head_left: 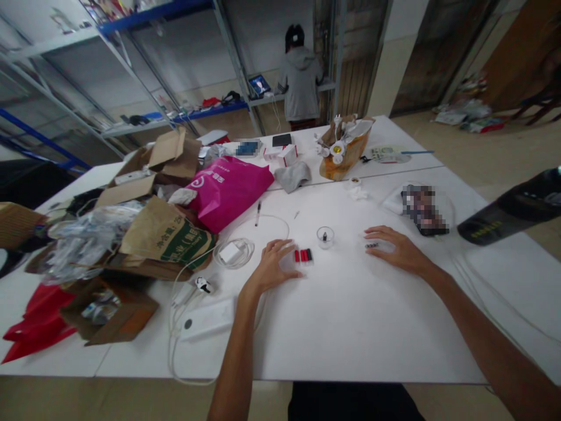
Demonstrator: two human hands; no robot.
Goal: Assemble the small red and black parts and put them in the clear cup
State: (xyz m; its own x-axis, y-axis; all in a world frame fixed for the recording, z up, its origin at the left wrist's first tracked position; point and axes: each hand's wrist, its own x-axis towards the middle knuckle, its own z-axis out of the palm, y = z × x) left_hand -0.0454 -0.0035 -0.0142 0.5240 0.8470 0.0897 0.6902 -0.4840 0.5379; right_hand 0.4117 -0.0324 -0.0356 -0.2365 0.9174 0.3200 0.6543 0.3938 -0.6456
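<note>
My left hand rests on the white table, its thumb and fingers curved around the left side of a small clear container. Red cylinders with a dark one among them show at that container's right side. My right hand curls around another clear container, with small dark pieces by the fingertips. Its outline is hard to make out. Between the hands stands a round clear cup with a small dark and metallic piece inside. Neither hand touches this cup.
Left are a white power strip, a coiled cable with charger, cardboard boxes and a pink bag. A phone and dark bottle lie right. Farther back are a paper bag and a person.
</note>
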